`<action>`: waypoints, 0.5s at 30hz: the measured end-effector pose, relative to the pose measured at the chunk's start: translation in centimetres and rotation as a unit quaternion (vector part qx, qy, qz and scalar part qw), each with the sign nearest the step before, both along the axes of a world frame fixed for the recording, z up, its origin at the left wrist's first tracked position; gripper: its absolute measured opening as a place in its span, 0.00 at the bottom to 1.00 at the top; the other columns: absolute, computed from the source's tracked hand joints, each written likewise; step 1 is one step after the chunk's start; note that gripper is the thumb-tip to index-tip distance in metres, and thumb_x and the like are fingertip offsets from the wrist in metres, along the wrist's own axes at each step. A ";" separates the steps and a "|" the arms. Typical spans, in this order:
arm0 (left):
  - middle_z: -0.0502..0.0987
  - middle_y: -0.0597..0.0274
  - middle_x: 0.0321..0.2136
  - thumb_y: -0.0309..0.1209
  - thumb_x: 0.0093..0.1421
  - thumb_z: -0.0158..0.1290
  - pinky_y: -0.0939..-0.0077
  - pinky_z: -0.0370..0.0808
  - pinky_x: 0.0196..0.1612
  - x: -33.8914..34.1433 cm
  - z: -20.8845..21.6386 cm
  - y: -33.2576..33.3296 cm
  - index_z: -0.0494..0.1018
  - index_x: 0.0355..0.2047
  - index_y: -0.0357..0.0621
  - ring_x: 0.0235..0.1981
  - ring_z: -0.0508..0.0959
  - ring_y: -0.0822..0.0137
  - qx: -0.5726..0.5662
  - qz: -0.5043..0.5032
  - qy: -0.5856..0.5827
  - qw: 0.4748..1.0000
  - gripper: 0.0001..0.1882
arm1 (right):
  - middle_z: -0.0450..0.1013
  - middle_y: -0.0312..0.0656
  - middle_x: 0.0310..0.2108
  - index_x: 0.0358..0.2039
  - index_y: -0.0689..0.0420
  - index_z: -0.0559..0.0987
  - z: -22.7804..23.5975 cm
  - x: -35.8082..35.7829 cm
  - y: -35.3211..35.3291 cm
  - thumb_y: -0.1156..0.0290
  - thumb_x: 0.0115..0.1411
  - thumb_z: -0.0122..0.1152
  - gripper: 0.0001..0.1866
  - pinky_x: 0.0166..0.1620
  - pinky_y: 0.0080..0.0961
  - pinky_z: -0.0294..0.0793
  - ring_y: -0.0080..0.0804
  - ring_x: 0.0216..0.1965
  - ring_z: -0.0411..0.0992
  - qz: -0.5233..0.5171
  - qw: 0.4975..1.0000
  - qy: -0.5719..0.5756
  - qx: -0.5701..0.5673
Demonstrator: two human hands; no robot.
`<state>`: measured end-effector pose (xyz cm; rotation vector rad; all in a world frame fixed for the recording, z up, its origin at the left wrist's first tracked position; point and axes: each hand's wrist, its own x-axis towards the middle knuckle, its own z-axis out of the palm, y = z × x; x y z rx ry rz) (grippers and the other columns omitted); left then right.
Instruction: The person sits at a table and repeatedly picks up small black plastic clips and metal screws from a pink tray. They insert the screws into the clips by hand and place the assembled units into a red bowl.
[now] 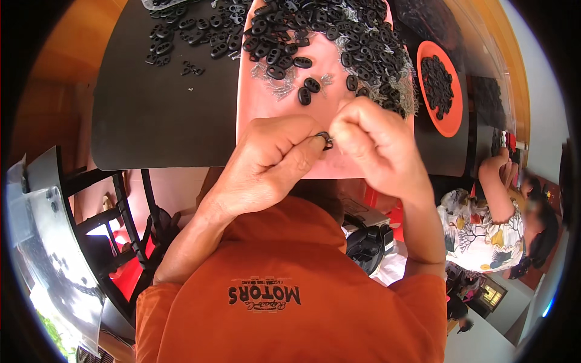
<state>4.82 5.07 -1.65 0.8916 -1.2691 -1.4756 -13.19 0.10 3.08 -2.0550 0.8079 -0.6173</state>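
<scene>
Over the near edge of a pink board, my two hands meet. My left hand is closed, and its thumb and finger pinch a small black plastic piece with an opening in it. My right hand is curled closed right beside that piece. Its fingertips face the piece, but what they hold, if anything, is hidden. Just beyond the hands lie a few black oval two-holed pieces. Small silvery, spring-like bits are scattered on the board near them.
A large heap of black oval pieces covers the board's far part, and more spread over the dark table. To the right stands an orange bowl with small black parts. Another person sits at the right; a black chair stands left.
</scene>
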 end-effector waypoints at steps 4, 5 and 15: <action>0.66 0.70 0.20 0.25 0.64 0.46 0.84 0.60 0.22 0.4 -0.3 0.1 0.71 0.28 0.33 0.21 0.61 0.81 -0.024 -0.014 -0.028 0.999 0.09 | 0.66 0.37 0.27 0.34 0.62 0.71 -0.2 0.0 -3.4 0.73 0.64 0.51 0.06 0.31 0.21 0.66 0.22 0.27 0.66 -0.013 0.995 0.030 -0.097; 0.66 0.70 0.20 0.25 0.63 0.46 0.84 0.59 0.22 0.4 -0.4 0.2 0.71 0.28 0.33 0.20 0.61 0.81 -0.024 -0.008 -0.022 0.999 0.09 | 0.66 0.38 0.27 0.34 0.62 0.71 -0.6 0.5 -4.1 0.73 0.64 0.51 0.05 0.31 0.23 0.66 0.26 0.27 0.67 -0.013 0.988 0.061 -0.140; 0.64 0.66 0.18 0.23 0.61 0.46 0.79 0.59 0.21 3.1 -1.0 1.8 0.70 0.27 0.32 0.19 0.61 0.77 -0.097 0.020 -0.047 0.994 0.07 | 0.70 0.47 0.30 0.34 0.61 0.70 -2.2 5.7 -5.0 0.73 0.57 0.57 0.07 0.35 0.39 0.69 0.49 0.32 0.71 -0.016 0.931 0.274 -0.241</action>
